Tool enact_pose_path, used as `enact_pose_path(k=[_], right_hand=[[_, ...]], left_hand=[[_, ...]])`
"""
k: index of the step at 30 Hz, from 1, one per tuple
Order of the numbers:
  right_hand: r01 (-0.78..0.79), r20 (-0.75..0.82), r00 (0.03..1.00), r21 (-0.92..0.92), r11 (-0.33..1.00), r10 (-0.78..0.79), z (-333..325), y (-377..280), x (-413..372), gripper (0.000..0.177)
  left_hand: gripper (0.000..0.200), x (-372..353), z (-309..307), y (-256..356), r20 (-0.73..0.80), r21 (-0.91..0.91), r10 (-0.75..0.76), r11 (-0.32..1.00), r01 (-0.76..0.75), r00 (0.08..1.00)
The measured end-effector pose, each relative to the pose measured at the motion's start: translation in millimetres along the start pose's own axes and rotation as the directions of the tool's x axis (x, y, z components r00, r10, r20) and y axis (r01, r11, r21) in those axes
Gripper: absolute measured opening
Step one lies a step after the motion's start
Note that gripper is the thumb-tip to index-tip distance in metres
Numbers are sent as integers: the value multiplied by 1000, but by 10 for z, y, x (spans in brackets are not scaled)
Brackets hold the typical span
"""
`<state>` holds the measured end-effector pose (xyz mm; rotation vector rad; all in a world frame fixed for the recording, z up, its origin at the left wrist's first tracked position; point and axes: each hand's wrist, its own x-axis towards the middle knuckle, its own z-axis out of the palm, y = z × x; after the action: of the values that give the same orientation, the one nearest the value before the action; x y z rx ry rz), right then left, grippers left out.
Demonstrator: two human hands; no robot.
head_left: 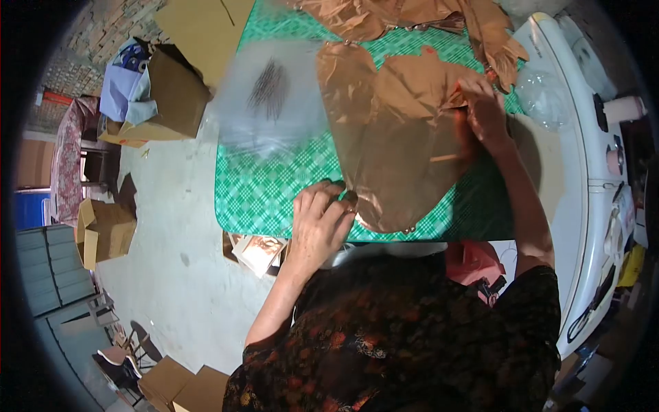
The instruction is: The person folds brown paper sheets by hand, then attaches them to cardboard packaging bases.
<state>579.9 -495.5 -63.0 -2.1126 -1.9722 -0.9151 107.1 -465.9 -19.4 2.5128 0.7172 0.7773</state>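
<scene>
A large, flat copper-coloured foil balloon [398, 151] lies uninflated and creased on the green checked tablecloth [268, 185]. My left hand [321, 218] is at its lower left edge, fingers curled in, with the fingertips pinching the foil close to the table's front edge. My right hand [484, 113] has its fingers bent over the balloon's upper right edge, where the foil bunches up and shines. What lies under those fingers is partly hidden. More crumpled copper foil [357, 17] is spread along the far side of the table.
A clear plastic bag [240, 96] with a dark scribble-like patch lies left of the balloon. Clear crumpled plastic [542, 99] sits at the right, beside a white curved-edged unit [576, 137]. Cardboard boxes [171, 96] stand on the floor at left; a red bag [473, 264] hangs below the table.
</scene>
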Motion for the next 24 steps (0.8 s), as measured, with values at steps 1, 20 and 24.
enact_pose_path(k=[1, 20, 24], right_hand=[[-18, 47, 999, 8, 1000, 17, -60, -39, 5, 65], [-81, 228, 968, -102, 991, 103, -60, 2, -4, 68], [-86, 272, 953, -172, 981, 132, -299, -106, 65, 58]], left_hand=[[24, 23, -11, 15, 1, -5, 4, 1000, -4, 1000], [58, 759, 537, 43, 136, 52, 186, 980, -194, 973], [57, 741, 551, 26, 142, 68, 189, 977, -200, 972]])
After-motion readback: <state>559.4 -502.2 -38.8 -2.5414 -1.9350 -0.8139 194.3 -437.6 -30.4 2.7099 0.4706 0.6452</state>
